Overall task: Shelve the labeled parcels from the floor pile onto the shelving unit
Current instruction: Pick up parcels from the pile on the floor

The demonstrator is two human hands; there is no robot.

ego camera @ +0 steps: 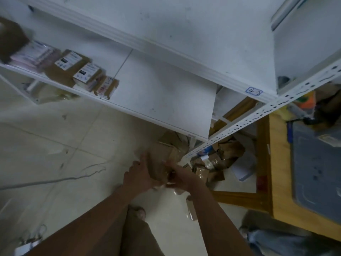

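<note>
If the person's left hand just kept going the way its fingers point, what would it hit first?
The left hand already rests against the brown parcel held between both hands. Past that, probably the floor pile beneath the lower shelf, though depth is hard to judge.

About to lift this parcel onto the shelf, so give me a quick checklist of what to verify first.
1. Both hands on the brown parcel: left hand and right hand grip its sides, ok.
2. Label readable: blurred, cannot tell.
3. Free space on the middle shelf right of the shelved parcels: ok.
4. Footing: loose packet lies by the feet, not ok.
5. Floor pile left to shelve: ok.
</note>
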